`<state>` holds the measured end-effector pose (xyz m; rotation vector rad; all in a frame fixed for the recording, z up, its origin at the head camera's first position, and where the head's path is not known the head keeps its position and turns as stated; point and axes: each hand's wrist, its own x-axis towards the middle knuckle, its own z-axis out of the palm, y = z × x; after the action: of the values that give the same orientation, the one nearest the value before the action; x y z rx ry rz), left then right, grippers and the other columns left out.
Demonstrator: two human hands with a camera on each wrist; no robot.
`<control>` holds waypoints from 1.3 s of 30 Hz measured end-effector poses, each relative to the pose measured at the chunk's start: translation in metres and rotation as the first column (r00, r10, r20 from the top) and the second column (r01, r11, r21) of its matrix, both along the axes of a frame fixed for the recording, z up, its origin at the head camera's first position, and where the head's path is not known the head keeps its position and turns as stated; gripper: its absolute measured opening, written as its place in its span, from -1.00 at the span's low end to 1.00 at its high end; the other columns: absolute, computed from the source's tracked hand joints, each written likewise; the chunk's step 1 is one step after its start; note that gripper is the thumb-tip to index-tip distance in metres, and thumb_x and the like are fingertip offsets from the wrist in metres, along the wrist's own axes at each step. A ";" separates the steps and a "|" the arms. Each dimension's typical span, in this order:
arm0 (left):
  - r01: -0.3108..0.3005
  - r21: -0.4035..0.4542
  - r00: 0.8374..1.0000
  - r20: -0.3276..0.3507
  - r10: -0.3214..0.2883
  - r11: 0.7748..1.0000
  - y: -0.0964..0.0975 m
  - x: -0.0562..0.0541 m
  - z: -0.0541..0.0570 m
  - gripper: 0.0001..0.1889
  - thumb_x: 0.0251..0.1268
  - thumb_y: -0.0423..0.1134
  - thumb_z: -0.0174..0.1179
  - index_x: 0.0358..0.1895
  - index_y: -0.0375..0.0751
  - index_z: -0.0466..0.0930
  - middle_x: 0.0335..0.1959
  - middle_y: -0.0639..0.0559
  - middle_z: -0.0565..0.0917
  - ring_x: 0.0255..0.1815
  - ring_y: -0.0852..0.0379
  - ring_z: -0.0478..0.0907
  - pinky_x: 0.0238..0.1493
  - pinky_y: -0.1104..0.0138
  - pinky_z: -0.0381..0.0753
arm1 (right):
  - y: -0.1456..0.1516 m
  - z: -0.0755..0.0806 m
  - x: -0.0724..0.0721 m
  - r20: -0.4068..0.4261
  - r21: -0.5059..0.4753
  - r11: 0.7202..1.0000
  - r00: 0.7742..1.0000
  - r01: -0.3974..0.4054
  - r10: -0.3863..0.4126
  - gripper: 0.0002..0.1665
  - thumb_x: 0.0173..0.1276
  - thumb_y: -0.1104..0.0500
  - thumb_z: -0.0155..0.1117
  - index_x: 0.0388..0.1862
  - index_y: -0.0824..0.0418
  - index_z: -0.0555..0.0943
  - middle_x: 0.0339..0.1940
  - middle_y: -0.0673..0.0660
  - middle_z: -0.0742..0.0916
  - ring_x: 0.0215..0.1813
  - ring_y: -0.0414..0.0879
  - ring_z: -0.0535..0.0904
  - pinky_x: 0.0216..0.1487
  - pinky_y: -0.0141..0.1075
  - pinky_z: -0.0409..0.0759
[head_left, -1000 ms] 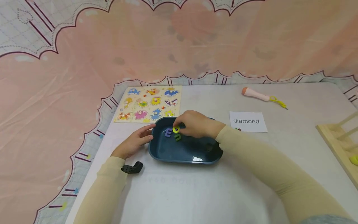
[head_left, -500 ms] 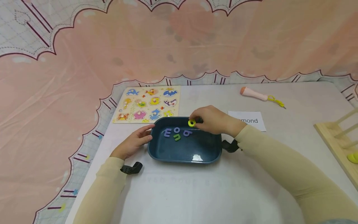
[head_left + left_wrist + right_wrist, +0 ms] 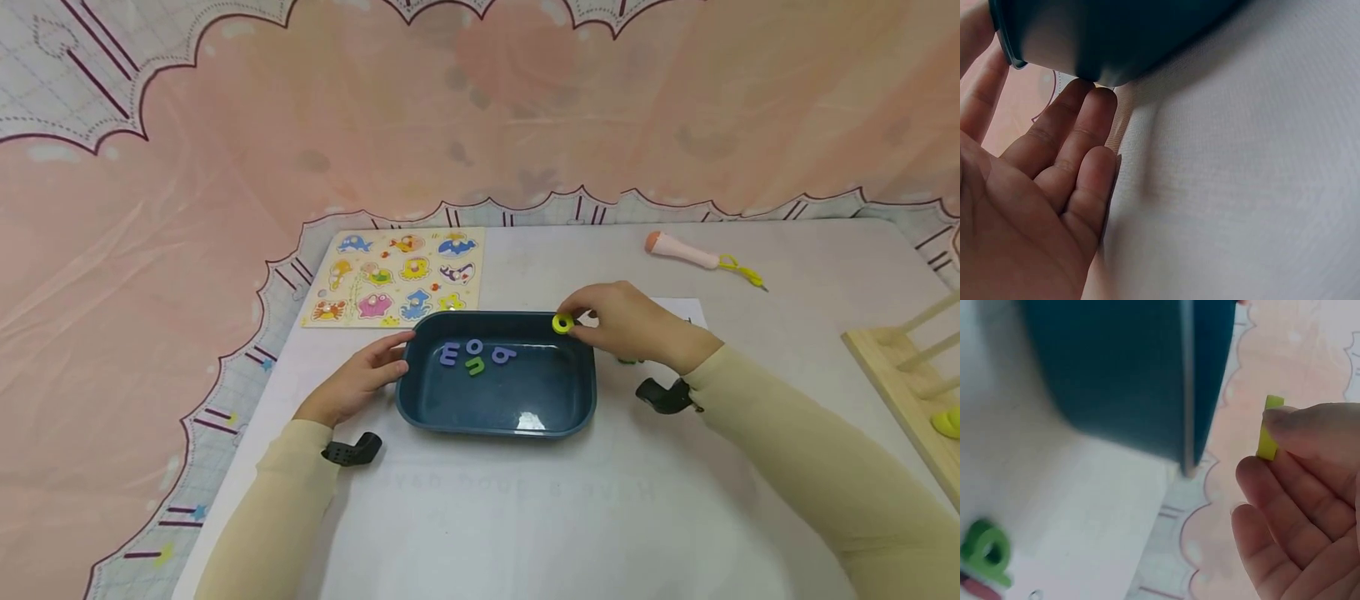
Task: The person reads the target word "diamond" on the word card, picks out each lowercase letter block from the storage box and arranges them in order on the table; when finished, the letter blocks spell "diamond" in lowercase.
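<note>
My right hand (image 3: pixel 626 323) pinches a yellow ring-shaped letter o (image 3: pixel 562 323) between thumb and fingers, over the far right corner of the dark blue tray (image 3: pixel 450 408). In the right wrist view the yellow letter o (image 3: pixel 1270 428) shows edge-on, away from the tray's rim. My left hand (image 3: pixel 358 379) touches the tray's left end, its fingers loosely bent along the wall and rim. Inside the tray lie a purple m (image 3: pixel 448 354), a purple o (image 3: pixel 474 347), a purple q-like letter (image 3: pixel 503 356) and a green n-like letter (image 3: pixel 474 367).
A white card (image 3: pixel 686 310) lies mostly behind my right hand. Near it is a green letter (image 3: pixel 986 547) with a reddish piece (image 3: pixel 979 586). An animal puzzle board (image 3: pixel 397 275) lies behind the tray, a pink-handled object (image 3: pixel 682 250) at back right, a wooden peg rack (image 3: pixel 892 367) far right.
My right hand has lifted the yellow letter o from among the other letters and carried it right to the tray's far right corner. My left hand stays at the tray's left end.
</note>
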<state>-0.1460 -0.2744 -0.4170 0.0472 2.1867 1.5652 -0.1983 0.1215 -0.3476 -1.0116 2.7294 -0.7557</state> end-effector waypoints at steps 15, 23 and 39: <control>-0.009 -0.006 1.000 0.004 0.009 1.000 -0.001 -0.002 -0.002 -0.35 0.54 -0.12 0.12 0.59 -0.05 0.12 0.55 -0.34 0.12 0.54 -0.31 0.04 0.45 -0.22 0.01 | 0.066 -0.028 0.008 -0.038 -0.003 0.990 0.989 0.142 -0.142 -0.70 0.33 0.28 0.37 0.02 0.33 0.68 -0.09 0.16 0.75 -0.07 0.08 0.63 -0.02 0.01 0.62; -0.016 -0.033 1.000 0.003 0.016 0.999 0.000 -0.002 -0.002 -0.33 0.52 -0.07 0.13 0.59 -0.04 0.12 0.55 -0.34 0.12 0.55 -0.31 0.03 0.45 -0.24 0.01 | 0.087 -0.042 0.012 0.015 0.037 0.983 0.984 0.179 -0.180 -0.68 0.35 0.27 0.33 0.06 0.35 0.66 -0.04 0.22 0.75 -0.02 0.12 0.63 0.05 0.08 0.60; -0.013 -0.036 1.000 -0.005 0.013 0.999 0.000 0.000 -0.001 -0.33 0.53 -0.07 0.13 0.59 -0.06 0.12 0.55 -0.34 0.11 0.55 -0.32 0.01 0.44 -0.24 0.02 | 0.102 -0.059 0.011 0.074 0.099 0.974 0.974 0.206 -0.214 -0.71 0.37 0.28 0.27 0.02 0.37 0.66 -0.05 0.29 0.74 0.09 0.24 0.61 0.19 0.18 0.49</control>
<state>-0.1464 -0.2741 -0.4185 0.0256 2.2228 1.5332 -0.1877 0.2231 -0.4064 -0.6644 2.7978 -0.6795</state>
